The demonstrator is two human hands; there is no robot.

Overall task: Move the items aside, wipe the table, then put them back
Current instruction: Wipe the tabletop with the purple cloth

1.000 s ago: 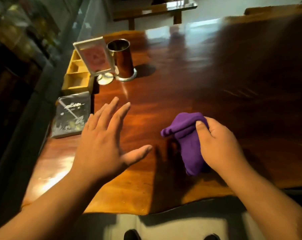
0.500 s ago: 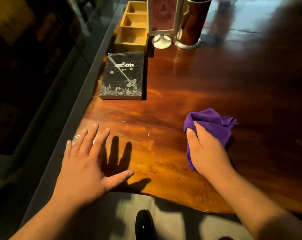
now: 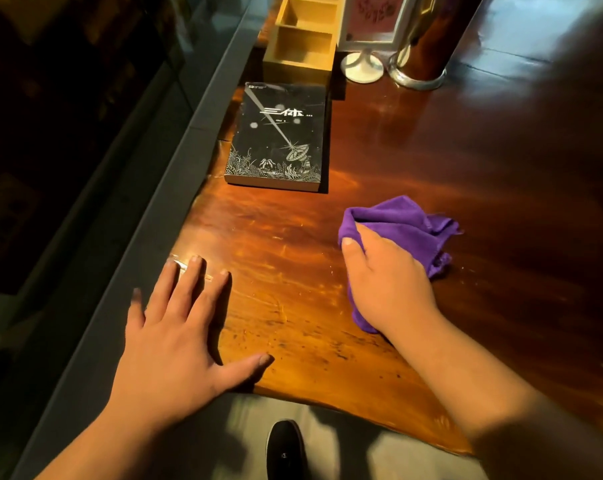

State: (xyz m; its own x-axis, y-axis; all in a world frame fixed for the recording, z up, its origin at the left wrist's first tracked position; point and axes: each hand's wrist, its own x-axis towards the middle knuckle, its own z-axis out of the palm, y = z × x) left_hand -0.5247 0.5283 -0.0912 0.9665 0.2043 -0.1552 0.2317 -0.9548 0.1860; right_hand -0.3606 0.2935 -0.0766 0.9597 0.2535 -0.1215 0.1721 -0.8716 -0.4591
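My right hand point(image 3: 388, 285) presses a crumpled purple cloth point(image 3: 402, 226) onto the glossy wooden table point(image 3: 483, 161), right of centre. My left hand point(image 3: 175, 344) lies flat with fingers spread on the table's near left corner, holding nothing. A black book point(image 3: 279, 136) lies flat along the left edge, beyond both hands. Behind it stand a yellow wooden compartment box point(image 3: 305, 46), a white-framed sign on a round foot point(image 3: 365, 46) and a shiny metal cylinder holder point(image 3: 428, 46), all cut off by the top of the frame.
A grey ledge point(image 3: 161, 188) runs along the table's left side, with dark glass beyond it. The table's wavy front edge is close to my body. A black shoe point(image 3: 286, 452) shows on the pale floor below.
My left hand has come down from the air onto the near left corner. The view has dropped closer to the table, and my right hand has slid the cloth slightly.
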